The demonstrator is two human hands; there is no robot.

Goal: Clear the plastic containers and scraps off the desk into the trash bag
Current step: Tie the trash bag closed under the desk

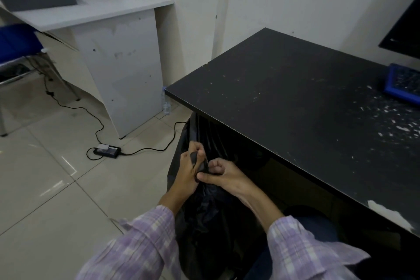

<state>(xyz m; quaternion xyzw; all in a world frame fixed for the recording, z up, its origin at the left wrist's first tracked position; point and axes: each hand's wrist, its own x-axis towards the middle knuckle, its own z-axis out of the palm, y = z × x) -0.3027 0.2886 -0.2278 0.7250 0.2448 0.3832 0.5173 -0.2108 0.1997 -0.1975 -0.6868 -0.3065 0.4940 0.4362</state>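
Head view:
Trash bag [204, 209]: black, lower middle of the frame, just beside the table's front edge.
Left hand [189, 171]: closed on the bag's twisted top.
Right hand [223, 174]: pinching the same plastic.
Table [295, 102]: black, white scraps [404, 128] at right.

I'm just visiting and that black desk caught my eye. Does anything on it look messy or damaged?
Yes. White flecks lie scattered over the right part of the black desk, like crumbs or chipped paint. Its near edge shows a pale chipped patch. Both hands are busy with the black trash bag below.
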